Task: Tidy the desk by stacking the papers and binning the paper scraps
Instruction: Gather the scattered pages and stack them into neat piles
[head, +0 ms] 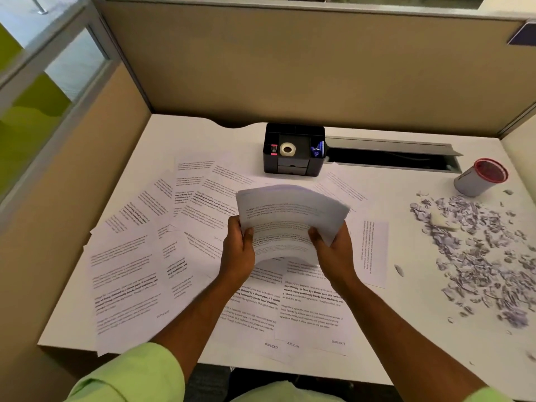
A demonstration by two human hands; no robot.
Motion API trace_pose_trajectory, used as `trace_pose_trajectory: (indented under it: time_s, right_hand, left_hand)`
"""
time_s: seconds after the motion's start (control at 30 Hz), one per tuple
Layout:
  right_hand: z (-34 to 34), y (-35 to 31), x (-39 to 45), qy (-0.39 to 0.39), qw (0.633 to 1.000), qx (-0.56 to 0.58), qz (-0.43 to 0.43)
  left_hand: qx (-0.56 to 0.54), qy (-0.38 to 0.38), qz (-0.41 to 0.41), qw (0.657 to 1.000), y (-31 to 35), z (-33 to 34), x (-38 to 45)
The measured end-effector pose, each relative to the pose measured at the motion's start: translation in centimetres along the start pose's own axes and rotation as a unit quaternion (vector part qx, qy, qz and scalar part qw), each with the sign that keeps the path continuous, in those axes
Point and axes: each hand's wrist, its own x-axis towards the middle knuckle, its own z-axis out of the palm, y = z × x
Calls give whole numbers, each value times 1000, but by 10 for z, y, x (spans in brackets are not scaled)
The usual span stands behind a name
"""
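Observation:
Both my hands hold a bundle of printed papers [290, 210] lifted above the middle of the desk, its far edge curling upward. My left hand [239, 248] grips the bundle's near left side, thumb on top. My right hand [333, 250] grips its near right side. Several more printed sheets [130, 256] lie fanned and overlapping across the left and centre of the white desk [406, 343]. One sheet [374, 250] lies turned sideways to the right. A wide heap of torn paper scraps [481, 256] covers the desk's right side.
A small grey bin with a red rim [478, 177] lies tipped at the back right, near the scraps. A black desk organiser [293, 149] holding a tape roll stands at the back centre beside an open cable slot [391, 155]. Beige partition walls enclose the desk.

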Motion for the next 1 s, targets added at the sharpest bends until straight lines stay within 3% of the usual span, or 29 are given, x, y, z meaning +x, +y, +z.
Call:
trace_pose_trajectory:
  time_s: [0.13, 0.27, 0.37, 0.43, 0.53, 0.63, 0.77, 1.0]
  right_hand:
    - [-7, 13, 5, -32, 995, -88, 28]
    - [-17, 0, 19, -36, 995, -96, 0]
    - [-23, -12, 29, -60, 997, -36, 29]
    - [-25, -17, 35, -98, 994, 2, 57]
    - [-25, -16, 45, -132, 987, -10, 92]
    - [-32, 3, 49, -119, 984, -15, 134]
    - [-61, 50, 46, -70, 970, -166, 162]
    - [-103, 81, 76, -26, 897, -412, 157]
  left_hand:
    - [60, -32, -49, 996, -4, -1, 2]
    - [82, -5, -48, 995, 9, -6, 15]
    - [-59, -63, -78, 993, 8, -16, 20]
    - [-98, -85, -93, 987, 6, -19, 18]
    - [-45, -20, -90, 995, 5, -16, 12]
    - [21, 31, -88, 995, -7, -14, 6]
    - [86, 58, -162, 981, -47, -28, -6]
    - [178, 46, -233, 955, -75, -51, -1]
